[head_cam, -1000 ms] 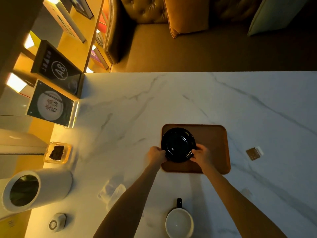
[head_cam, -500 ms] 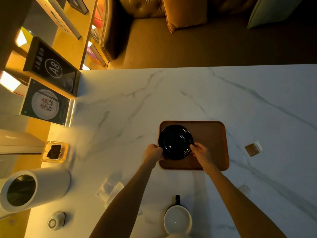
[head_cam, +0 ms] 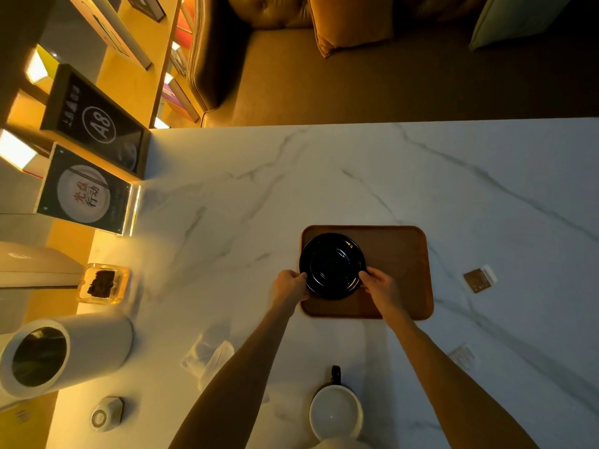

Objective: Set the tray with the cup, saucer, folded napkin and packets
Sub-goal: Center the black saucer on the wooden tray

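On the tray (head_cam: 398, 254), both hands' grips pinch the black saucer (head_cam: 332, 265); a sign (head_cam: 97, 124) reads "A8".

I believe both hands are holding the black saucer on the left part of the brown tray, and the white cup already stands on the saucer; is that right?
Not quite. The head view shows both the left hand and right hand holding the black saucer on the left part of the brown tray, but the saucer is bare. The white cup sits on the marble table, nearer the person.
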Motion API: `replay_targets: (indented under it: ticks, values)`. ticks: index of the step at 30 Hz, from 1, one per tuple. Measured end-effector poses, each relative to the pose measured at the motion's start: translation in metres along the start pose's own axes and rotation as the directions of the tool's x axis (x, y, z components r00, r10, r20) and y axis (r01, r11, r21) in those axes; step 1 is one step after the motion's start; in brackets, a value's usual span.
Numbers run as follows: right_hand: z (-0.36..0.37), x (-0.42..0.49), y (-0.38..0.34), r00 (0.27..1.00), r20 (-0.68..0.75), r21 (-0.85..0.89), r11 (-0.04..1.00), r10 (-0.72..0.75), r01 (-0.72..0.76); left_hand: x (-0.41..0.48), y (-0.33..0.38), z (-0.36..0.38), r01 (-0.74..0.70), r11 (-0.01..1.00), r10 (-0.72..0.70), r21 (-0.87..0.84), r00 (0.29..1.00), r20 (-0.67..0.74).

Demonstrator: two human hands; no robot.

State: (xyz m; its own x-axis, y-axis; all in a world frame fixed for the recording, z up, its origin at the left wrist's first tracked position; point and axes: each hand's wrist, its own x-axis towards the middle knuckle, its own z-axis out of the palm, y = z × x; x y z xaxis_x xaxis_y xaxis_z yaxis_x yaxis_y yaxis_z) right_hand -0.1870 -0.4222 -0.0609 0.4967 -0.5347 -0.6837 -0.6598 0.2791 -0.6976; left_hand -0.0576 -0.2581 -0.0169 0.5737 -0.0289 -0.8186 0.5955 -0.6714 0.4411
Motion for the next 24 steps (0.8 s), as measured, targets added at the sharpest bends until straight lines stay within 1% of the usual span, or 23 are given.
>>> replay_targets:
  ticks: [13, 15, 19, 24]
  values:
    - [-0.0021, 0.0, 0.0015, 1.0, 0.019, 0.009, 1.0, -0.013, 0.013, 0.0034, -0.0003, -0.0004, 0.024, 0.999, -0.024, 0.024, 1.0, 0.01]
    - [-0.0024, 0.0, 0.0013, 1.0, 0.018, 0.013, 1.0, -0.009, 0.009, 0.0034, -0.0003, -0.0015, 0.032, 0.998, -0.032, 0.048, 0.999, 0.011]
    - [-0.0025, 0.0006, 0.0007, 1.0, 0.016, 0.016, 1.0, 0.002, -0.002, 0.0051, -0.0015, -0.0028, -0.004, 0.993, 0.001, 0.12, 1.0, 0.025]
    - [-0.0025, 0.0006, 0.0002, 1.0, 0.028, 0.028, 1.0, 0.008, -0.009, 0.0056, -0.0007, -0.0034, -0.023, 0.987, 0.017, 0.156, 0.999, 0.034]
